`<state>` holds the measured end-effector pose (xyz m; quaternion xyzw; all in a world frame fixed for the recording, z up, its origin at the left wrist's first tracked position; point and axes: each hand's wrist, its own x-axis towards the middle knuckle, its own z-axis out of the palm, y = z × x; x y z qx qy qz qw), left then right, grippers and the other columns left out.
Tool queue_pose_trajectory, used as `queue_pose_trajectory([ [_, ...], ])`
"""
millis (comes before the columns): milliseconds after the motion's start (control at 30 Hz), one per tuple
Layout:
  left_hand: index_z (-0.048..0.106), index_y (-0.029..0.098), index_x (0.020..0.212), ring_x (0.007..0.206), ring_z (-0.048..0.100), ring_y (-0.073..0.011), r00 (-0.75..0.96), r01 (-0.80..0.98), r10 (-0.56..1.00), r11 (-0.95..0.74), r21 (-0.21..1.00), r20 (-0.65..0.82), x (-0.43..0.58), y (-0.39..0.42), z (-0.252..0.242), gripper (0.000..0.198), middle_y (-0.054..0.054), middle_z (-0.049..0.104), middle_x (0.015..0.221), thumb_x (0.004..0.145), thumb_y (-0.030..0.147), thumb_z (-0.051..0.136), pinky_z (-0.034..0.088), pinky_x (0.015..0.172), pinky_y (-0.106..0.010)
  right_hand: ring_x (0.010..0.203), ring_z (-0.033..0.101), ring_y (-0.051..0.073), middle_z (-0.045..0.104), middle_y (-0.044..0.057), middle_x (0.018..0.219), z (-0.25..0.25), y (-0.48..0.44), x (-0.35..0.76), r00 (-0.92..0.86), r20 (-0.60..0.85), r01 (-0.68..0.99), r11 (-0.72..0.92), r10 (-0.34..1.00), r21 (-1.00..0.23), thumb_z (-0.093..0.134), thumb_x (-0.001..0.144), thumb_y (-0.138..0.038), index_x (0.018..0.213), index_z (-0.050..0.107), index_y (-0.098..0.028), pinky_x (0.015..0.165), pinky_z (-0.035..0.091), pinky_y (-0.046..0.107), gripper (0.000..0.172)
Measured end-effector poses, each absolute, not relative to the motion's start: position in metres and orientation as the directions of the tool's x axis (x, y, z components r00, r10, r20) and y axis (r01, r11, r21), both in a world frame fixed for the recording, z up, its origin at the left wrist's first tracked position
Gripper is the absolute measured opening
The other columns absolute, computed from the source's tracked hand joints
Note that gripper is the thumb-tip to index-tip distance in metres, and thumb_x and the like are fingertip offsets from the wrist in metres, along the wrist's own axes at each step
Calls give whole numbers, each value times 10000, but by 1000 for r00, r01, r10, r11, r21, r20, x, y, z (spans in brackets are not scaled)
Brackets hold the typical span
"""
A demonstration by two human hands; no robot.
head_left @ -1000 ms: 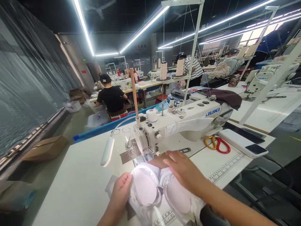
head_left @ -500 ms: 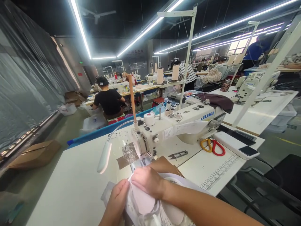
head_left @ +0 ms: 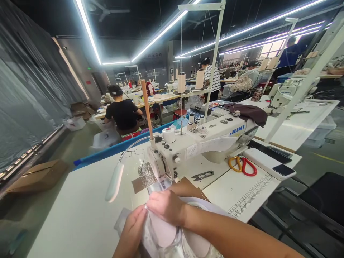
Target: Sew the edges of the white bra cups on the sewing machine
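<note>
Strip lights (head_left: 88, 32) are glaring overhead as the left hand (head_left: 133, 223) and right hand (head_left: 168, 208), both curled tight, are pinching the edge of a white padded bra (head_left: 163, 231) before a JUKI sewing machine (head_left: 185, 145). Smooth, pale-pink cups (head_left: 197, 245) are showing at the white table (head_left: 77, 204); the right forearm (head_left: 225, 225) is covering part, and the lower edge is running out of view.

Sewing machine (head_left: 212, 133), white: brand "JUKI", blue letters, on arm. Second machine (head_left: 135, 97), farther row: "JUKI", small, blue. Paper sheet (head_left: 215, 146) on first machine: print illegible. Ruler scales (head_left: 251, 196) on tabletop (head_left: 223, 188): numerals too small. Wall lettering (head_left: 153, 55): blurred.
</note>
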<state>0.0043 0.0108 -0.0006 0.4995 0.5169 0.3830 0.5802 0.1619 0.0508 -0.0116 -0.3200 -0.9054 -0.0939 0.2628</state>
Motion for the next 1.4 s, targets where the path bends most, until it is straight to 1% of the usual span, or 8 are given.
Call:
queue_pose_trajectory([
  [267, 660, 156, 858, 788, 567, -227, 254, 135, 950, 152, 979, -183, 3, 12, -2, 339, -48, 655, 793, 803, 467, 536, 448, 667, -259, 552, 394, 123, 469, -10, 633, -5, 43, 171, -720, 584, 510, 856, 375, 80, 450, 786, -108, 706, 492, -177, 472, 265, 255, 114],
  [467, 664, 151, 852, 752, 562, -221, 230, 113, 950, 187, 976, -209, 4, 12, -3, 364, -49, 654, 763, 817, 480, 512, 441, 656, -264, 551, 357, 121, 455, -2, 619, -11, 47, 169, -650, 629, 572, 819, 426, 36, 413, 835, -86, 664, 484, -168, 475, 237, 250, 202],
  [700, 667, 140, 825, 776, 553, -221, 276, 120, 949, 124, 985, -153, 5, 11, -3, 335, -58, 651, 788, 817, 442, 524, 437, 703, -269, 570, 354, 122, 451, -13, 631, -9, 43, 172, -688, 625, 508, 860, 369, 51, 440, 796, -112, 709, 495, -182, 478, 231, 248, 124],
  [867, 655, 137, 820, 742, 542, -208, 234, 141, 954, 158, 977, -188, 5, 11, -5, 359, -54, 643, 767, 833, 455, 490, 428, 640, -255, 542, 343, 118, 435, -5, 602, -9, 45, 173, -652, 632, 550, 835, 419, 14, 403, 849, -103, 623, 452, -170, 469, 246, 250, 240],
  [1000, 657, 137, 822, 689, 536, -193, 281, 119, 942, 155, 981, -183, 4, 13, -6, 342, -43, 637, 732, 820, 448, 517, 424, 627, -251, 541, 364, 118, 452, -13, 605, -2, 40, 170, -692, 625, 491, 870, 363, 38, 425, 794, -96, 666, 474, -179, 465, 250, 251, 159],
  [1200, 643, 142, 840, 637, 530, -180, 235, 92, 955, 167, 982, -184, 4, 14, -10, 334, -32, 624, 685, 832, 442, 498, 424, 595, -251, 674, 509, 124, 608, 17, 767, 20, 29, 173, -520, 728, 358, 888, 446, -288, 403, 881, -194, 777, 537, -189, 622, 407, 241, 169],
  [1267, 639, 146, 819, 717, 553, -204, 237, 128, 966, 72, 989, -101, 5, 13, -9, 312, -45, 629, 731, 836, 425, 500, 440, 667, -268, 724, 550, 136, 612, 31, 746, 25, 20, 179, -574, 649, 285, 865, 500, -414, 373, 920, -231, 806, 546, -183, 691, 437, 251, 212],
  [1400, 599, 156, 762, 727, 543, -200, 197, 244, 980, -17, 970, -32, 6, 10, -8, 315, -45, 601, 733, 876, 404, 444, 439, 709, -278, 618, 568, 108, 620, 1, 720, 36, -7, 204, -636, 375, 299, 663, 675, -687, 325, 964, -243, 931, 556, -227, 594, 431, 207, 234],
])
